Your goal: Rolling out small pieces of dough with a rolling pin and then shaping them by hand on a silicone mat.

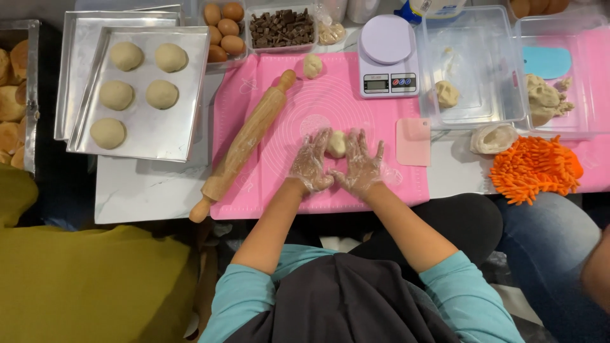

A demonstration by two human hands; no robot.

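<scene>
A pale dough ball (337, 144) lies on the pink silicone mat (318, 95). My left hand (311, 162) and my right hand (361, 165), both in clear plastic gloves, cup it from either side with fingers spread and touching it. A wooden rolling pin (244, 143) lies diagonally on the mat to the left of my hands. Another small dough ball (312, 65) rests at the mat's far edge.
A metal tray (184, 95) at the left holds several dough balls. Eggs (225, 28) and a chocolate-chunk tub (281, 27) stand at the back. A digital scale (387, 57), pink scraper (413, 141), clear tubs with dough (543, 98) and an orange mitt (534, 168) lie to the right.
</scene>
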